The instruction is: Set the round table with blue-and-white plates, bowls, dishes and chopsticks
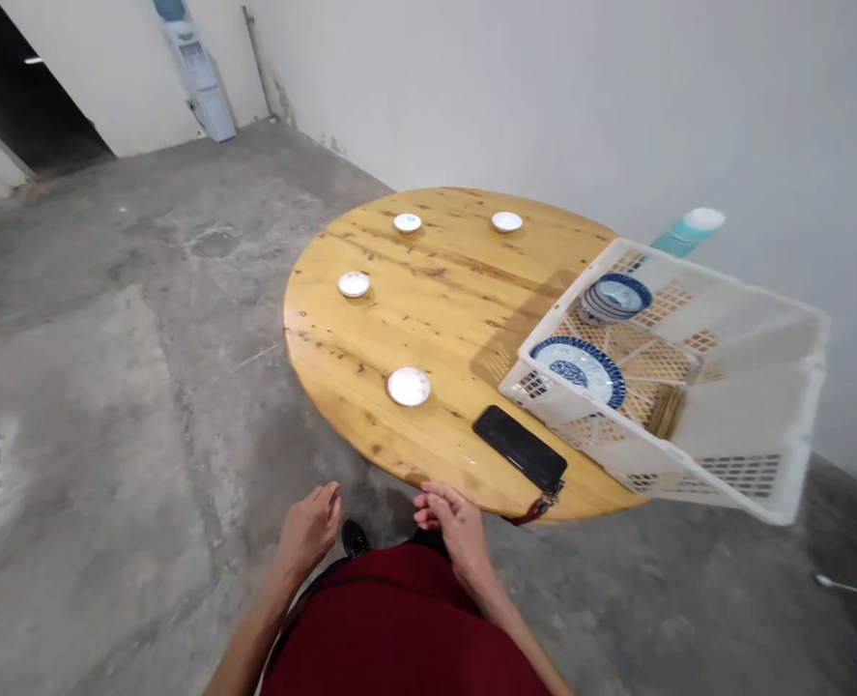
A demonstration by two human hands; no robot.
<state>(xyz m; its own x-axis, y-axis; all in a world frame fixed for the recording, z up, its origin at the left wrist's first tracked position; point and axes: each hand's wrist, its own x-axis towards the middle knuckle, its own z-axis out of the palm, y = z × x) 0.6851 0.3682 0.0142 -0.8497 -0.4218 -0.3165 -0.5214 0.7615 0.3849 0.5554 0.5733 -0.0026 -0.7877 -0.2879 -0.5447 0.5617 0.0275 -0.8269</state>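
Observation:
My left hand (310, 530) and my right hand (455, 522) hang low in front of my red clothing, just short of the near edge of a round wooden table (442, 290). Both hold nothing; the left hand's fingers are loosely together, the right hand's slightly curled and apart. Several small white saucers lie spread on the tabletop, the nearest one (409, 386) just ahead of my hands. A black phone (519, 447) with a red strap lies at the table's near edge, closest to my right hand.
A white plastic crate (754, 435) sits on the table's right side, overhanging it, with blue-rimmed plates (580, 367) and stacked bowls (616, 297) inside. A teal bottle (689, 230) shows behind it. Concrete floor surrounds the table; a water dispenser (200, 68) stands by the far wall.

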